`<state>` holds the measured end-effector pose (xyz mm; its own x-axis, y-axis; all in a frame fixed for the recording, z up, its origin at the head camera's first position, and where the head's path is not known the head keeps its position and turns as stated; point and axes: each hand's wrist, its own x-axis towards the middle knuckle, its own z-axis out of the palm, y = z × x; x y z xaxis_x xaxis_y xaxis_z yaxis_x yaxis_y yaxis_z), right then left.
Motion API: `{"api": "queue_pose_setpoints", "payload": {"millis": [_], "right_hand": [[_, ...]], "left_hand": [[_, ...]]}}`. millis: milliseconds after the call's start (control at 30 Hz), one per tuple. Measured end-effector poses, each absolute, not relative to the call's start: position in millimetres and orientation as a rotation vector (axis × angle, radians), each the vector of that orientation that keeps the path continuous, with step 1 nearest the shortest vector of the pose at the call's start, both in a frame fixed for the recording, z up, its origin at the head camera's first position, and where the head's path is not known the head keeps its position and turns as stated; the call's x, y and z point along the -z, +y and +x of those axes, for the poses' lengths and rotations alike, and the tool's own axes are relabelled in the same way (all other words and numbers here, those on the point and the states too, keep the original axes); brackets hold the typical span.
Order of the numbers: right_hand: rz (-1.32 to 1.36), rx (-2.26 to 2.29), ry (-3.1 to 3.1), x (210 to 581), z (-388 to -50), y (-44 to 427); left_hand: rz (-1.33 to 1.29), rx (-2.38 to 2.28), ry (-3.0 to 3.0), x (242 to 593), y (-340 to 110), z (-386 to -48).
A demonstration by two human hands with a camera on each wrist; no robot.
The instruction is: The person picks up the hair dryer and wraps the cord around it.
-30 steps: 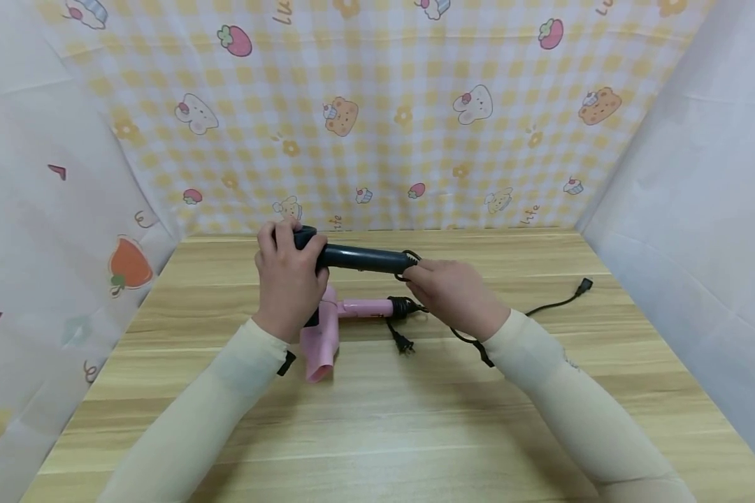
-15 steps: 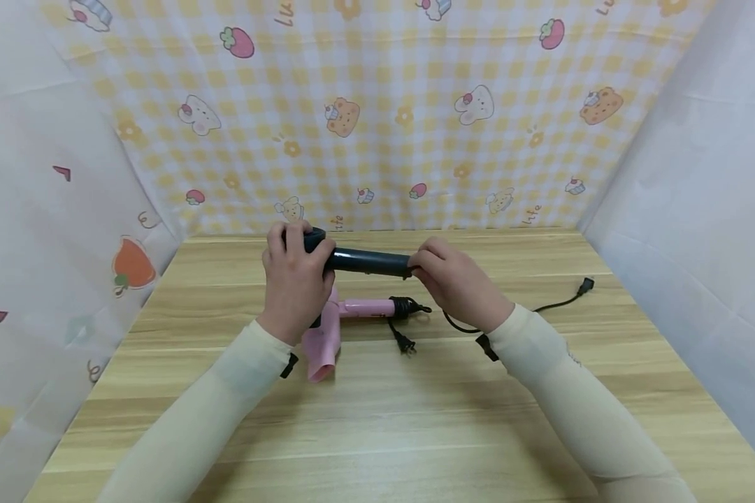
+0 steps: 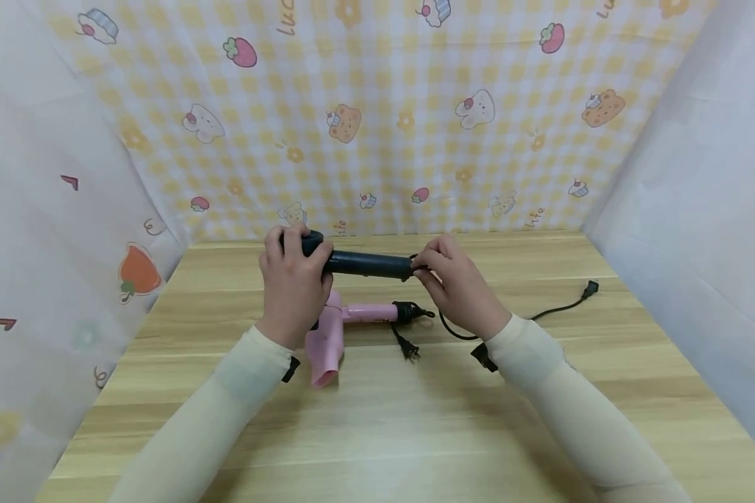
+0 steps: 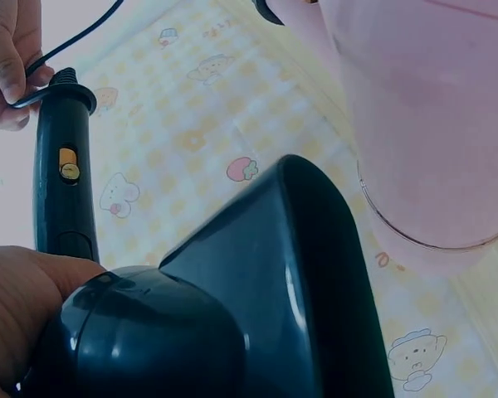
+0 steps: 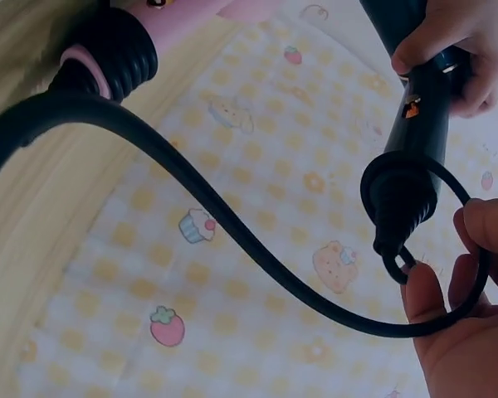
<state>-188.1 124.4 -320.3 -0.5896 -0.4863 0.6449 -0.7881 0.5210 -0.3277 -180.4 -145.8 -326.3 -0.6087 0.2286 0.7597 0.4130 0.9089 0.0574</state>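
A dark hair dryer (image 3: 368, 265) is held above the table, its handle pointing right. My left hand (image 3: 294, 283) grips its head; the left wrist view shows the wide nozzle (image 4: 257, 274) and the thumb on the body. At the handle's end my right hand (image 3: 462, 286) pinches the black cord (image 5: 266, 257). In the right wrist view the cord passes around the handle end (image 5: 402, 195) and bends through the fingers. Below lies a pink hair dryer (image 3: 324, 342) with its own cord wound around its handle end.
The wooden table (image 3: 377, 433) carries the pink dryer's plug (image 3: 409, 349) near the middle. The dark dryer's cord runs under the right forearm to a plug (image 3: 591, 288) at the right. A checked cloth (image 3: 403, 154) hangs behind the table, with white cloth at both sides.
The right hand has shifted slightly up and right at the handle end, its fingers and the cord in a changed position. The left hand still grips the dryer head, which has shifted a little right.
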Motion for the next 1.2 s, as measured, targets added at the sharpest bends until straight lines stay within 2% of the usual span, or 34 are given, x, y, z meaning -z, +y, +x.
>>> {"api": "queue_pose_setpoints", "payload": {"millis": [800,1200], "right_hand": [[1.085,-0.82,-2.269,322.1,-202.0,135.4],[1.087,-0.905,-2.287,311.3,-211.1,144.4]], "left_hand": [[-0.488,0.318,-2.233,331.0,-142.8,-178.0],[-0.532,0.332,-2.202,326.3,-143.5,-174.5]]}}
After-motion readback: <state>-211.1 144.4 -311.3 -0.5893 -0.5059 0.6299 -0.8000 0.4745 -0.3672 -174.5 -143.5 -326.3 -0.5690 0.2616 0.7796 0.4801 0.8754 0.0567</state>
